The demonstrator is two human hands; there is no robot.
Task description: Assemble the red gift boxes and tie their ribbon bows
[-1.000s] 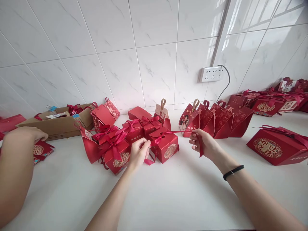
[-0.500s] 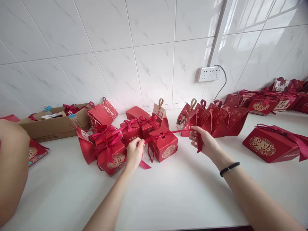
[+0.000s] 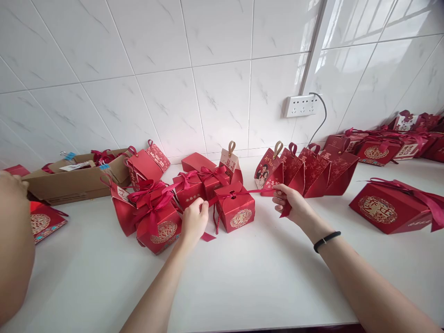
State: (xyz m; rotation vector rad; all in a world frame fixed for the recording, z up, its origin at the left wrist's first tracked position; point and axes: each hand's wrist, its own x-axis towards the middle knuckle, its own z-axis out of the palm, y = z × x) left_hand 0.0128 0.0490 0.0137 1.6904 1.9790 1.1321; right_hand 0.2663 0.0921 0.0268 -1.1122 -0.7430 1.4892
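Note:
A small red gift box [image 3: 237,213] with a gold round emblem stands upright on the white table in front of me. A red ribbon [image 3: 260,190] stretches taut to its right, between the box top and my right hand [image 3: 290,201], whose fingers pinch it with the end hanging below. On the box's left, my left hand [image 3: 194,218] is closed on the ribbon's other side, and a tail lies on the table under it. How the ribbon runs at the box top is hard to make out. A twisted cord hangs at the box's left side.
Bow-tied red boxes [image 3: 159,226] crowd the left of my left hand. Folded red boxes [image 3: 312,173] with loops stand behind my right hand. Another box [image 3: 391,206] lies at right, more by the wall. A cardboard tray [image 3: 76,185] and another person's arm [image 3: 15,268] are at left.
The ribbon at the box top looks flatter, and the knot seen at the cutout no longer shows. The box has shifted slightly left. The other person's arm moved, and a hand now shows at the left edge.

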